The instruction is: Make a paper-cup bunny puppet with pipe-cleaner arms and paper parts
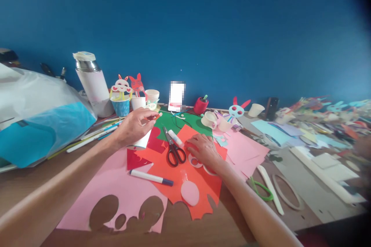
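Orange sliver (157, 117) is pinched by the left hand (133, 125), beyond and left of the scissors (171, 143), while orange paper (208, 187) to their right is partly covered by the loosely spread right hand (204, 149).

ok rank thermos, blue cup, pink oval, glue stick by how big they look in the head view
1. Thermos
2. Blue cup and pink oval, too alike to rank
3. Glue stick

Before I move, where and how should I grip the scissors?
Take the scissors by their black handles, from above and the near side. The finger loops lie toward you over the orange paper, while the blades point away. The white tube crowds the blades' right side, so the near end looks like the freer approach.
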Demonstrator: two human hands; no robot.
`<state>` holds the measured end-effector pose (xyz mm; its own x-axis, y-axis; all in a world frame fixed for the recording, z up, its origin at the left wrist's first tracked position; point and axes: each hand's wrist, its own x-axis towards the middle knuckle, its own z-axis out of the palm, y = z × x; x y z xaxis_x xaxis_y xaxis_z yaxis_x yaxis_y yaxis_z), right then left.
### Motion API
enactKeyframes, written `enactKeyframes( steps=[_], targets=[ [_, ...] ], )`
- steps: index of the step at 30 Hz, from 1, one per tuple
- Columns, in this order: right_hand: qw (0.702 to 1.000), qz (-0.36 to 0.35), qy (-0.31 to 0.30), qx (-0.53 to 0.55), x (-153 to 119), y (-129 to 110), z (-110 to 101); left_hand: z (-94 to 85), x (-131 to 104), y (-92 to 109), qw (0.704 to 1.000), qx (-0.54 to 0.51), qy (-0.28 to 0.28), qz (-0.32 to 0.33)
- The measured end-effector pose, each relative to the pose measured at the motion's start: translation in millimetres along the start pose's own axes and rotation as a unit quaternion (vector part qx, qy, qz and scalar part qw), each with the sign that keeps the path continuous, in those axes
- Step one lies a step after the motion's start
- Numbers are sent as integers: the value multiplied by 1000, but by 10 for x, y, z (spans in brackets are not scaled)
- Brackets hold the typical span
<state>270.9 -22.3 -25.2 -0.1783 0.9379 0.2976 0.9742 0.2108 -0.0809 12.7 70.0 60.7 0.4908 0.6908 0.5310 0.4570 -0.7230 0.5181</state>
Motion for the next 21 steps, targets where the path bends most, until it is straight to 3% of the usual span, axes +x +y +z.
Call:
enactKeyframes(
  steps=[7, 14, 21],
  targets=[
    [1000, -5, -6, -2, 8, -26, 3, -19, -8, -6, 1000, 8, 6, 7],
    [995, 71, 47, -59, -1, 82, 15, -24, -12, -7, 1000, -1, 10, 6],
    [996, 18, 91, 12, 2, -224, -41, -45, 1, -15, 1000, 8, 17, 14]
  ],
)
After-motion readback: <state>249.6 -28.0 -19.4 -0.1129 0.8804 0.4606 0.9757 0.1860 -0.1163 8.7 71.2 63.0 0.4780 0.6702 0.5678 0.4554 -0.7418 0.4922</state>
